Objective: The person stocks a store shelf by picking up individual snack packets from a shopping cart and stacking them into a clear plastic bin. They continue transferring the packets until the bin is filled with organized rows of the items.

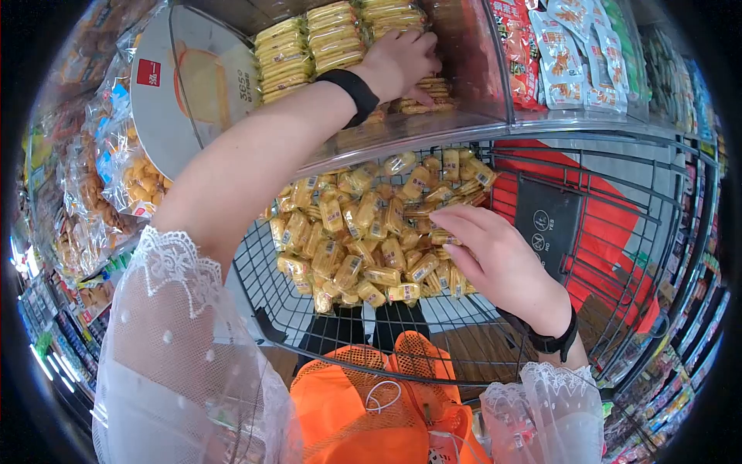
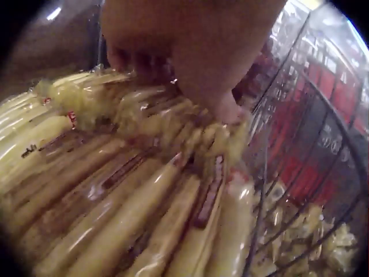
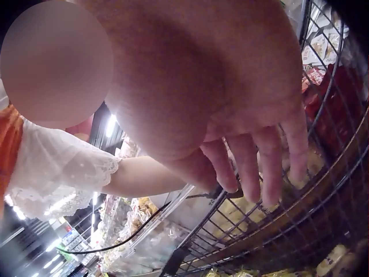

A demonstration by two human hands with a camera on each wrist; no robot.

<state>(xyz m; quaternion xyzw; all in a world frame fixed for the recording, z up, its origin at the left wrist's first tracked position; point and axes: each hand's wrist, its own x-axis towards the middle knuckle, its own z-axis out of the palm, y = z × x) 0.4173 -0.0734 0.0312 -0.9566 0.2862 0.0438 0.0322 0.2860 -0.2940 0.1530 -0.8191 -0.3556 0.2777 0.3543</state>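
My left hand (image 1: 402, 66) reaches into a clear shelf bin and grips the yellow-wrapped snack packs (image 2: 167, 109) at one row's end, fingers bent over one side and thumb at the other. Its fingertips are partly hidden among the packs. Neat rows of the same packs (image 1: 336, 35) stand to its left. Below, my right hand (image 1: 502, 259) hovers over the shopping cart (image 1: 255, 267), palm down with fingers loosely extended and nothing held. Beneath its fingertips a large heap of loose yellow packs (image 1: 367, 232) fills the cart's near-left part. The right wrist view shows its fingers (image 3: 248, 167) spread slightly apart.
The bin's clear front ledge (image 1: 402, 139) runs above the cart's far side. A grey sign panel (image 1: 189, 85) stands left of the rows. Red and white snack bags (image 1: 560, 54) fill the neighbouring bin. In the cart, a dark panel (image 1: 549, 220) lies over red material (image 1: 610, 224).
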